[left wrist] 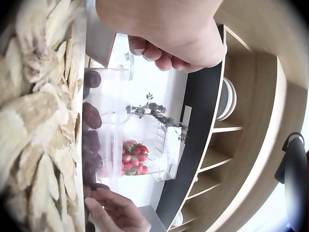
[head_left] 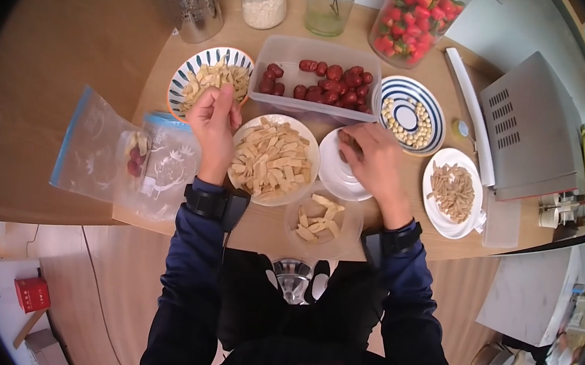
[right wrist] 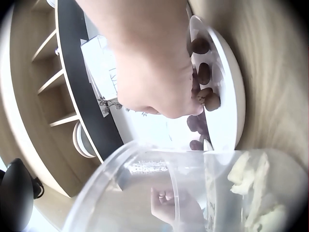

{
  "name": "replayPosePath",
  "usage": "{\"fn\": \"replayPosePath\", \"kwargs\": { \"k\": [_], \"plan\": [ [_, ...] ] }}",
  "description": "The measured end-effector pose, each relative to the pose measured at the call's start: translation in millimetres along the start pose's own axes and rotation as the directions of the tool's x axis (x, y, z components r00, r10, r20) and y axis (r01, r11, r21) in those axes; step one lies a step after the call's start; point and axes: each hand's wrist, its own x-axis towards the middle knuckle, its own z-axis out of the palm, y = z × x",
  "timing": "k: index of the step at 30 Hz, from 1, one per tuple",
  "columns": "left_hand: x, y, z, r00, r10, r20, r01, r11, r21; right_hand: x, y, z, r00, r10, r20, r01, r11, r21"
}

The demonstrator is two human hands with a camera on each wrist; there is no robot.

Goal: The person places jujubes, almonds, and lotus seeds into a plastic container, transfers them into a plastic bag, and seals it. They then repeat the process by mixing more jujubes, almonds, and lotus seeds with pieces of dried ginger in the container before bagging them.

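Observation:
My right hand [head_left: 373, 161] is over a small white plate [head_left: 352, 181] and pinches a dark brown dried fruit; several round brown fruits [right wrist: 204, 73] lie on that plate in the right wrist view. My left hand [head_left: 214, 131] hovers between the striped bowl [head_left: 175, 92] of pale slices and the white plate of beige slices [head_left: 272, 157]. Its fingers are curled in, with nothing visible in them. A clear tub [head_left: 322, 227] near the front edge has a few pale pieces in it.
Behind stands a plastic box [head_left: 314, 108] of red dates. Jars and a container of strawberries [head_left: 418, 21] line the back. Zip bags [head_left: 156, 161] lie left; a blue-ringed plate [head_left: 434, 106], an oval plate [head_left: 438, 219] and a grey appliance [head_left: 533, 129] are right.

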Motion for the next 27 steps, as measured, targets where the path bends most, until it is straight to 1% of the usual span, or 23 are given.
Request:
{"fn": "replayPosePath", "kwargs": {
  "k": [2, 5, 6, 9, 10, 12, 13, 15, 16, 19, 20, 21, 23, 24, 25, 27],
  "plan": [
    [-2.0, -0.7, 1.0, 1.000, -0.007, 0.019, 0.007, 1.000, 0.005, -0.2, -1.1, 0.9, 0.999, 0.029, 0.020, -0.028, 0.999, -0.017],
    [-2.1, -2.9, 1.9, 0.998, -0.011, 0.057, 0.012, 1.000, -0.013, -1.3, -0.2, 2.5, 0.999, 0.031, 0.025, -0.030, 0.999, -0.021],
    [-2.7, -1.3, 3.0, 0.999, -0.021, 0.039, 0.021, 1.000, 0.010, -0.5, -2.5, 0.7, 0.999, 0.043, 0.020, -0.042, 0.999, -0.023],
    [-2.0, -0.8, 2.4, 1.000, -0.016, 0.027, 0.016, 1.000, -0.003, 2.3, -3.7, -3.8, 0.993, 0.113, -0.025, -0.106, 0.974, 0.201],
    [-2.2, -0.6, 2.2, 0.999, -0.021, 0.027, 0.021, 1.000, -0.001, 3.0, -6.1, -8.8, 0.987, 0.158, 0.021, -0.156, 0.929, 0.337],
    [-2.3, 0.2, 2.3, 0.999, -0.025, 0.025, 0.025, 1.000, 0.001, 1.0, -14.3, -23.4, 0.967, 0.220, 0.130, -0.254, 0.777, 0.576],
    [-2.0, 0.1, 2.2, 0.999, -0.022, 0.032, 0.022, 1.000, -0.003, 1.4, -15.4, -28.3, 0.972, 0.137, 0.190, -0.231, 0.704, 0.671],
    [-1.9, -1.0, 1.3, 0.999, -0.015, 0.045, 0.015, 1.000, -0.010, 2.0, -16.1, -35.7, 0.959, -0.049, 0.279, -0.214, 0.519, 0.828],
    [-1.9, -1.5, 0.0, 0.999, -0.017, 0.049, 0.018, 1.000, -0.004, 2.8, -17.4, -37.8, 0.930, -0.131, 0.344, -0.239, 0.496, 0.835],
    [-2.2, -3.2, -2.9, 0.998, -0.017, 0.062, 0.016, 1.000, 0.009, 8.8, -27.2, -36.6, 0.931, -0.120, 0.346, -0.218, 0.578, 0.786],
    [-2.0, -3.3, -2.9, 0.998, -0.007, 0.062, 0.007, 1.000, 0.008, 3.3, -23.3, -34.0, 0.938, -0.028, 0.347, -0.279, 0.536, 0.797],
    [-1.1, -3.3, -2.2, 0.998, 0.005, 0.063, -0.005, 1.000, 0.004, -0.3, -19.6, -30.6, 0.955, 0.055, 0.292, -0.279, 0.504, 0.818],
    [-0.6, -3.6, -2.6, 0.998, 0.001, 0.063, -0.001, 1.000, 0.002, -3.7, -11.0, -24.6, 0.959, 0.217, 0.184, -0.264, 0.442, 0.857],
    [-1.6, -3.6, -2.9, 0.998, -0.002, 0.063, 0.002, 1.000, 0.001, -3.9, -6.7, -21.9, 0.965, 0.238, 0.108, -0.213, 0.481, 0.850],
    [-2.9, -3.7, -2.4, 0.999, -0.012, 0.051, 0.012, 1.000, 0.000, -1.8, -4.5, -19.4, 0.954, 0.297, 0.029, -0.195, 0.548, 0.813],
    [-2.5, -3.0, -1.6, 0.999, -0.022, 0.033, 0.022, 1.000, 0.000, 7.7, -0.8, -15.0, 0.910, 0.385, -0.153, -0.162, 0.671, 0.723]
  ]
}}
